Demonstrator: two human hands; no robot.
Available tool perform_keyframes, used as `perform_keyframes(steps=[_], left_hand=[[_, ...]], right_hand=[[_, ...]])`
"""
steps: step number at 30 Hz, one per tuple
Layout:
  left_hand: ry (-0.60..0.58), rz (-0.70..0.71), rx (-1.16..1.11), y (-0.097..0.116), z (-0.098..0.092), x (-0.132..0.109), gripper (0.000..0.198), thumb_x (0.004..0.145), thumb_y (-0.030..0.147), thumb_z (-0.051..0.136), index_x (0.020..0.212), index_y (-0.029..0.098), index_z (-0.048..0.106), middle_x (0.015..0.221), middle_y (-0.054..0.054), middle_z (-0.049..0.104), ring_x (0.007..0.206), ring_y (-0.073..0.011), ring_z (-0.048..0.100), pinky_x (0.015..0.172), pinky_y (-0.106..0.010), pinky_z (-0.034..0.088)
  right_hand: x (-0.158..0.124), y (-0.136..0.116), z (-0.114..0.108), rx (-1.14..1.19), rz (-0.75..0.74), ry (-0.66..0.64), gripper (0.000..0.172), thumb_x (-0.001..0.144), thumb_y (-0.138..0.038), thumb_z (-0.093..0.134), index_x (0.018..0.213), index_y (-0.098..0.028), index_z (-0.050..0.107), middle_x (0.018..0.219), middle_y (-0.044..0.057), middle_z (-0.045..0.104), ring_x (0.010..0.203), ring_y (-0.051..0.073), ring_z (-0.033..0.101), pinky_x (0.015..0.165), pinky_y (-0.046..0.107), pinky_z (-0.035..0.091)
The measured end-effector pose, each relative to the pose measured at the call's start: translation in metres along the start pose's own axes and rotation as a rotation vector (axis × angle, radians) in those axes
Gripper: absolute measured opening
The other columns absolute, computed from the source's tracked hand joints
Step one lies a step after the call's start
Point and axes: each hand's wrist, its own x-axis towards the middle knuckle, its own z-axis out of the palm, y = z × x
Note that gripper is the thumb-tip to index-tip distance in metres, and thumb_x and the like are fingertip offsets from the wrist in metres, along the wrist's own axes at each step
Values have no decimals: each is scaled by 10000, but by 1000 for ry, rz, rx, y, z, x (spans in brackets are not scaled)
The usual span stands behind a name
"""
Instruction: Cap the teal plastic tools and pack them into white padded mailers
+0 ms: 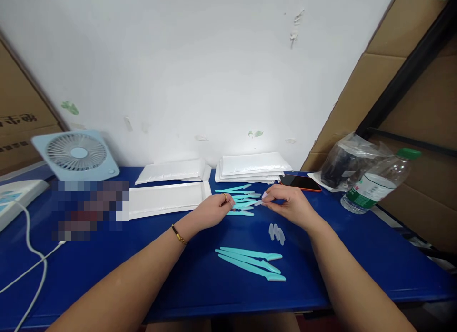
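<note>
My left hand (pixel 213 210) is closed in a pinch on the handle end of a turquoise eyebrow razor (pixel 244 205). At its other end, my right hand (pixel 292 206) pinches a small clear blade cap (pixel 259 203); whether the cap is on the blade or just off it is hard to tell. Several more turquoise razors (pixel 233 187) lie fanned out behind and under the held one. Three loose clear caps (pixel 276 233) rest below my right hand. Closer to me, three razors (pixel 250 263) lie side by side, blade ends to the right.
White padded mailers (pixel 250 164) are stacked against the wall, with others (pixel 167 198) to the left. A phone (pixel 300 182), a bagged dark cup (pixel 339 165) and a water bottle (pixel 371 191) stand right. A blue fan (pixel 78 153) and white cable (pixel 34 246) are left.
</note>
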Motion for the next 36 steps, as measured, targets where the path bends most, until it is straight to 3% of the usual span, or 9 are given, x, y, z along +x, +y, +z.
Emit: perform_keyframes(steps=[5, 16, 26, 32, 36], left_hand=[[-4, -17, 2, -3, -1, 1, 333, 834, 455, 360, 763, 179, 533, 758, 3, 556, 672, -135, 476, 620, -243, 369], [-22, -26, -14, 2, -2, 0, 313, 827, 447, 370, 737, 186, 518, 723, 13, 527, 654, -130, 448, 607, -237, 350], [-123, 57, -63, 6, 7, 0, 354, 836, 457, 358, 756, 174, 555, 636, 19, 477, 570, -114, 401, 568, -236, 351], [-29, -22, -54, 4, -2, 0, 349, 826, 477, 376, 738, 172, 521, 698, 8, 502, 624, -122, 425, 580, -234, 355], [-29, -55, -45, 6, -6, -1, 357, 814, 494, 385, 737, 174, 522, 722, 1, 522, 654, -134, 450, 585, -237, 361]], right_hand=[[0, 0, -2, -27, 24, 54, 86, 787, -224, 589, 746, -201, 662, 797, 41, 648, 727, 152, 613, 609, 245, 471], [0, 0, 1, -31, -20, 50, 93, 787, -199, 581, 727, -207, 652, 792, 30, 647, 737, 151, 612, 658, 253, 475], [4, -9, 17, -5, -59, -96, 101, 776, -158, 576, 761, -203, 665, 803, 35, 648, 735, 138, 610, 646, 225, 466], [0, -1, 0, -67, 21, 38, 114, 792, -205, 563, 727, -207, 657, 794, 38, 654, 729, 157, 614, 644, 255, 476], [-1, 0, -4, -62, 16, 46, 125, 801, -246, 559, 736, -210, 659, 805, 45, 662, 727, 162, 615, 635, 267, 482]])
